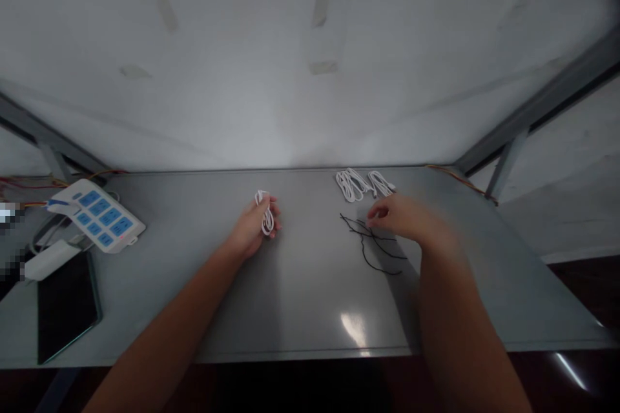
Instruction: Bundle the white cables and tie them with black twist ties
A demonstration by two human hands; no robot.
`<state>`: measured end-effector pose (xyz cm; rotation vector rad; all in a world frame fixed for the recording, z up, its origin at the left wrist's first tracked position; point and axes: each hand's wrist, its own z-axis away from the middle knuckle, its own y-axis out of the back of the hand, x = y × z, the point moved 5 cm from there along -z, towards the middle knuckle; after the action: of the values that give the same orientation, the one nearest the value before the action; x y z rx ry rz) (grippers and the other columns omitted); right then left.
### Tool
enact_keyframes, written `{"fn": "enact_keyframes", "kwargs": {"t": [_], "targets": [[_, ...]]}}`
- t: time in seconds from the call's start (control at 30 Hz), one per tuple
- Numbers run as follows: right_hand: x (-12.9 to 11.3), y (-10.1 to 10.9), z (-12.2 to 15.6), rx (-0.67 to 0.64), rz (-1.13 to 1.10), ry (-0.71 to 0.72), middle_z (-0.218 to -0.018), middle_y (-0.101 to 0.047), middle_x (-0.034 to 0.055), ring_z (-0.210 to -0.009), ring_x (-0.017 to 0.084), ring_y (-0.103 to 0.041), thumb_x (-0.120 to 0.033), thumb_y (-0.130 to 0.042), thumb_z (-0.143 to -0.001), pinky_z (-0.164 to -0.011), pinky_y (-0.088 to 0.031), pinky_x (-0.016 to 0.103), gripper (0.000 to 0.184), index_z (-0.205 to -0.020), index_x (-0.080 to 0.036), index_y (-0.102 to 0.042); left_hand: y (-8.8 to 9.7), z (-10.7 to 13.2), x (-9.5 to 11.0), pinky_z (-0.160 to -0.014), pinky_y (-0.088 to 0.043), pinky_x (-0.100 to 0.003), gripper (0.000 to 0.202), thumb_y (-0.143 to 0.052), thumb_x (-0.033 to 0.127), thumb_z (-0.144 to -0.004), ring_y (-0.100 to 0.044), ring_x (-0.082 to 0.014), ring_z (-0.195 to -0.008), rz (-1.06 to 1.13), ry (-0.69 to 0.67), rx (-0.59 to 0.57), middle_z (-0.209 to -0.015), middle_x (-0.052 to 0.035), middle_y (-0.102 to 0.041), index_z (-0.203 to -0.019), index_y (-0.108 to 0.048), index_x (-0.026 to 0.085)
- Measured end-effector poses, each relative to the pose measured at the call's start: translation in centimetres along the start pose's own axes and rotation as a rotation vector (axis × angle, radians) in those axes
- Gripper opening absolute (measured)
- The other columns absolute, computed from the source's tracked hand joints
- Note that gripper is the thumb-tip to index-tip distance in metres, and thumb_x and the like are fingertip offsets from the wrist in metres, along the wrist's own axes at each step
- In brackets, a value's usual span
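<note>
My left hand (254, 227) rests on the grey table (310, 297) near the middle, fingers curled round a coiled white cable (266, 214). To the right, my right hand (402, 216) hovers low with its fingertips pinched at a bunch of thin black ties (375, 246) lying loose on the table. Just beyond that hand, two more coiled white cables (363, 184) lie side by side near the table's back edge.
At the left stand a white power strip with blue sockets (99, 214), a white charger block (48, 259) and a dark tablet (65, 306). Coloured wires (29, 182) run along the back left. A white wall rises behind; metal frame bars (537, 110) flank the table.
</note>
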<state>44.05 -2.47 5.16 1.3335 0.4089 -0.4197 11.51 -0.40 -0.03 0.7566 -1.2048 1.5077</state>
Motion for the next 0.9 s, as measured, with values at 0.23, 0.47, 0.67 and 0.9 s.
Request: {"fn": "enact_keyframes", "kwargs": {"t": [0.23,0.47,0.67,0.9], "targets": [[-7.5,-3.2,0.6,0.135,-0.292,0.212,-0.073,-0.07,0.0047,-0.065,0.019,-0.06,-0.023,-0.07,-0.08,-0.061,-0.04,0.032,0.004,-0.078,-0.023,-0.074,-0.2,-0.4,-0.4,-0.051,-0.053,-0.026,0.026,-0.058,0.033,-0.095,-0.067,-0.0151,-0.061,0.026,0.08,-0.062,-0.095,-0.0112,-0.074,-0.102,-0.071,0.012],[-11.4,-8.1,-1.8,0.091,-0.11,0.3,-0.075,-0.067,0.0044,-0.068,0.018,-0.055,-0.011,-0.064,-0.081,-0.066,-0.037,0.032,0.013,-0.074,-0.022,-0.064,-0.1,-0.6,-1.0,-0.074,-0.059,-0.03,0.029,-0.077,0.03,-0.08,-0.073,-0.0195,-0.083,-0.048,0.03,-0.186,-0.108,-0.0146,-0.078,-0.103,-0.079,0.013],[-10.8,-8.7,-1.1,0.365,-0.198,0.39,-0.093,-0.063,0.0066,-0.078,0.02,-0.055,-0.023,-0.059,-0.09,-0.077,-0.043,0.034,0.004,-0.093,-0.021,-0.061,0.4,-0.4,-0.9,-0.065,-0.053,-0.028,0.033,-0.078,0.029,-0.078,-0.066,-0.0136,-0.06,-0.439,-0.164,-0.11,-0.089,-0.0052,-0.077,-0.109,-0.076,0.018],[-11.7,-10.4,-1.3,0.206,-0.425,0.428,-0.094,-0.067,0.005,-0.073,0.018,-0.055,-0.034,-0.064,-0.092,-0.071,-0.046,0.033,0.013,-0.1,-0.024,-0.068,-0.3,0.4,0.4,-0.069,-0.051,-0.026,0.031,-0.082,0.026,-0.073,-0.068,-0.0168,-0.076,-0.455,-0.301,-0.07,-0.089,-0.0033,-0.075,-0.103,-0.073,0.02]]}}
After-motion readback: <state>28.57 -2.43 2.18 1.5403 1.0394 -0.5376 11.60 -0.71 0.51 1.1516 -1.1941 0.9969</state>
